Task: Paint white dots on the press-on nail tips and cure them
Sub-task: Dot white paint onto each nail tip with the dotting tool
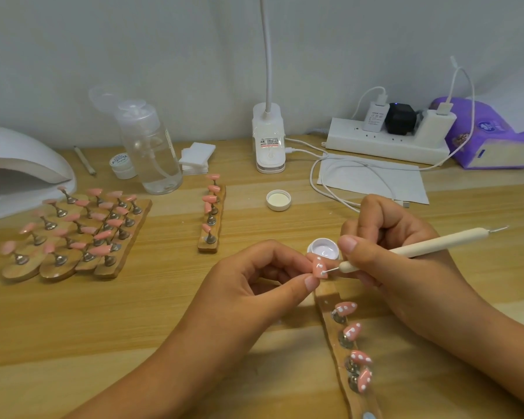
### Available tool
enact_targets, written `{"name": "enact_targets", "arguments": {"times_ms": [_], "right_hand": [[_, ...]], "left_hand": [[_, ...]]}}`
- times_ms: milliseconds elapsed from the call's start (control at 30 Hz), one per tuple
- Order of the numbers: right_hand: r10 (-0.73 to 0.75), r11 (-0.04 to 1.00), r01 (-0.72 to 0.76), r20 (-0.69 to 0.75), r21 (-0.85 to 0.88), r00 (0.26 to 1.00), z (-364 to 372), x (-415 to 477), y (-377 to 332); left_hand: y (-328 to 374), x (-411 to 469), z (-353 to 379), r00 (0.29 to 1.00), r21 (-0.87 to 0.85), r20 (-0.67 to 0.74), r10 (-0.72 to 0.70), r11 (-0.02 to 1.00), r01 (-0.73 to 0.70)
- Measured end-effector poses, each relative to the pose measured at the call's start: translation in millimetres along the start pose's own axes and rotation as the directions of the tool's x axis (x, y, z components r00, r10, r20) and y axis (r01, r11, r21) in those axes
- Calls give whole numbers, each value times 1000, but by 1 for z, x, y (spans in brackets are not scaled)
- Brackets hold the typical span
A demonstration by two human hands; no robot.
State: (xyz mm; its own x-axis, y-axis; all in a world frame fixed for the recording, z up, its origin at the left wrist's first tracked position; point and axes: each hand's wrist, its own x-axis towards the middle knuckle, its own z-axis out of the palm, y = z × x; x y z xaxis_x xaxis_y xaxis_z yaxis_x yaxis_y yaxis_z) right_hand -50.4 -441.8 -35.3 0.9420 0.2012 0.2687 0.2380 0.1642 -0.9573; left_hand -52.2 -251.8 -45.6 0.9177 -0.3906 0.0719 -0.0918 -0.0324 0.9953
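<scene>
Pink nail tip point(319, 266) pinched between thumb and forefinger of left hand point(254, 276) at far end of wooden strip point(330, 297); steadied against pen pressure, judged. Dotting pen point(421, 244) gripped pencil-style in right hand point(390, 252), ball end touching tip. Open pot of white gel point(324, 248) kept just behind, handy for reloading. Four dotted tips point(353, 330) seated on strip nearer. Curing judged pending.

The nail tips point(353, 330) near the front edge of the tabletop point(152, 300) are pink with white dots; the tips point(73, 219) toward its left edge are plain pink. The pen point(436, 244) is cream, the tissue pack point(493, 140) purple.
</scene>
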Motion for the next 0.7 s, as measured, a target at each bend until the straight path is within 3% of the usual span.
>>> {"name": "enact_targets", "arguments": {"times_ms": [700], "right_hand": [[0,998,-3,46,55,999,-4,0,2]], "left_hand": [[-1,1,0,1000,27,-2,11,1000,-11]]}}
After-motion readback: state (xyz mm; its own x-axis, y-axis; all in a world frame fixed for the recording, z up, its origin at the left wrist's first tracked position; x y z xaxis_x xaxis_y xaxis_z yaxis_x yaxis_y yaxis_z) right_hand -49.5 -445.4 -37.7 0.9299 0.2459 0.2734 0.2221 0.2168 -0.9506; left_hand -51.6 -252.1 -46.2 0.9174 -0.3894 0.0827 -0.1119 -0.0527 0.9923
